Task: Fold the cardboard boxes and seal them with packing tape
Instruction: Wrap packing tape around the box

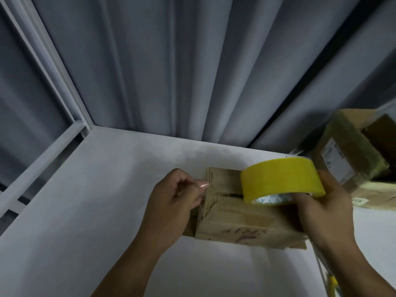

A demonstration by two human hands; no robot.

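- A grey curtain [192, 71] hangs in long folds across the whole back of the scene, down to the far edge of the table.
- The white table [75, 211] fills the lower half of the view.
- A white window frame [42, 146] runs down the left side, beside the table's left edge.
- Larger brown boxes [351, 146] sit piled at the table's far right corner. One has a dark open top and a white printed label [336, 163] on its side.
- The small cardboard box [235, 221] lies on the table near the middle, between the two hands. Its top flaps are folded down with a slit between them, its left end is creased, and dark handwriting marks its near side.
- The yellow tape roll [278, 179] is held tilted just above the right part of the box top, with its printed white core facing the camera.
- The right hand [321, 206] grips the roll from the right, fingers wrapped around its outer band and thumb at the lower rim.
- The left hand [173, 194] has curled fingers, with thumb and fingertips pinching the creased left end of the box.
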